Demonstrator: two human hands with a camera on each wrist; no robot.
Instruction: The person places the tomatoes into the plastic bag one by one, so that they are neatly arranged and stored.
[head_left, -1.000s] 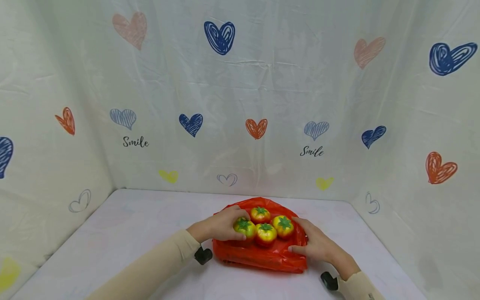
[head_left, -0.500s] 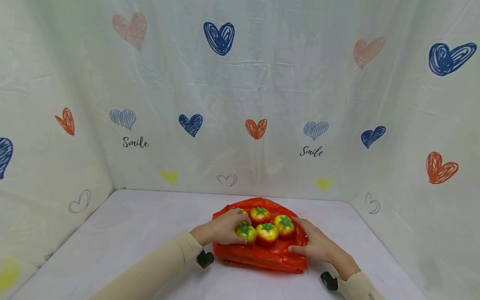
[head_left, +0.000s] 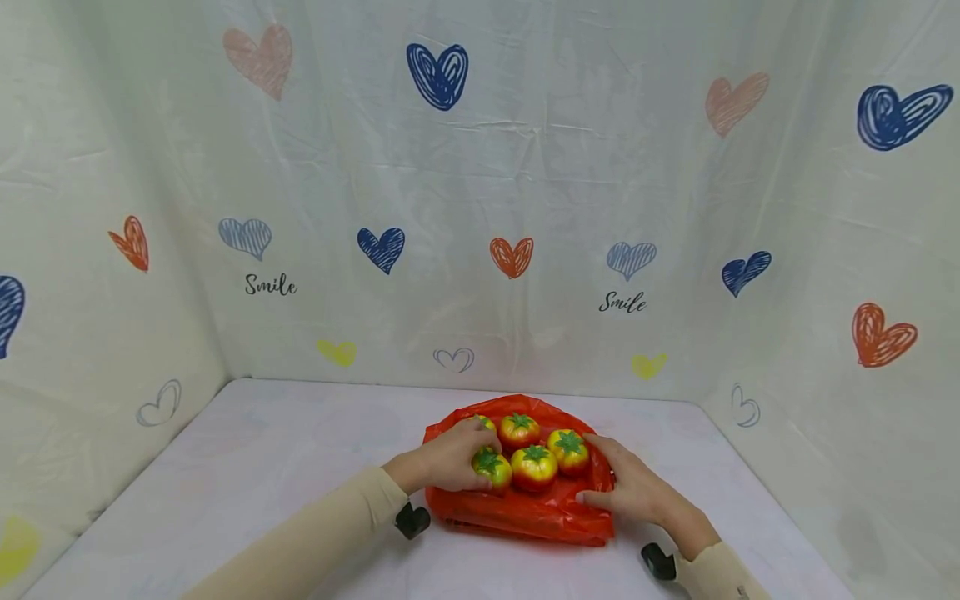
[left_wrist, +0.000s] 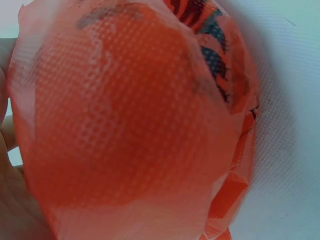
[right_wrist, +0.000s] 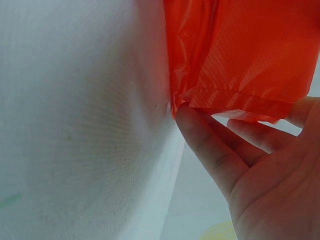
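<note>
A red plastic bag (head_left: pixel 525 523) lies spread on the table, bearing several round yellow-and-red fruits with green leafy tops, like tomatoes. My left hand (head_left: pixel 453 457) reaches over its left side and grips the front-left fruit (head_left: pixel 495 473), thumb at the near side. Another fruit (head_left: pixel 485 422) peeks out behind that hand. In the left wrist view, translucent red film (left_wrist: pixel 125 125) fills most of the picture, with left-hand fingers at the edge. My right hand (head_left: pixel 637 487) holds the bag's right side, thumb and fingers apart. Close up, right-hand fingertips touch the bag's edge (right_wrist: pixel 235 100).
The white tabletop (head_left: pixel 315 433) surrounds the bag. Pale cloth walls (head_left: pixel 562 167) with printed hearts enclose the table at the back and sides. Black wrist cameras (head_left: pixel 412 520) hang under both wrists, close to the tabletop.
My left hand has shifted slightly right and nearer with the front-left fruit, pushing the front-middle one slightly right. The fruit behind the hand has come into sight. My right hand stays put.
</note>
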